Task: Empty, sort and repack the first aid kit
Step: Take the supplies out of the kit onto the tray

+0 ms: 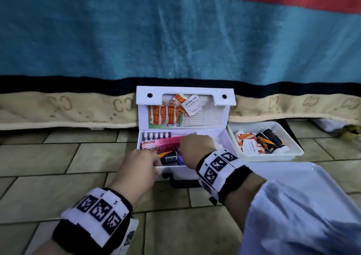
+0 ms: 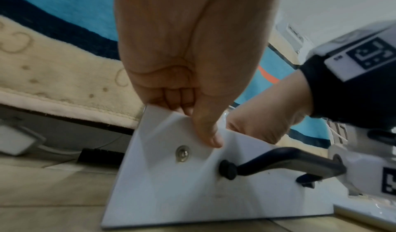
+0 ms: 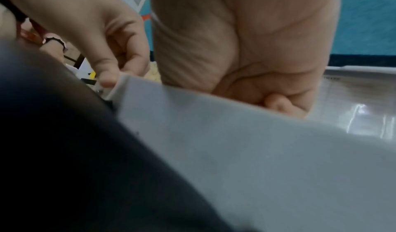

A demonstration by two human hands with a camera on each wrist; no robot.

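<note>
White plastic first aid kit (image 1: pixel 224 137) sits open on the tiled floor, left hand (image 1: pixel 140 164) pinching its front rim while the right hand (image 1: pixel 197 147) digs inside, grip hidden, and a careless tug might topple the propped lid

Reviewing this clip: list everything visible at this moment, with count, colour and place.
first aid kit: one, white, open on the tiled floor.
Bacidin box: one, pink, inside the kit.
blister strip: one, white pills, at the kit's back left.
plaster packets: several, orange, in the lid pocket.
small tray: one, white, right of the kit, holding packets and dark tubes.
large tray: one, white, near right.
blanket: one, blue and red, behind.
left hand: grips the kit's front edge.
right hand: reaches into the kit; its fingers are hidden.
</note>
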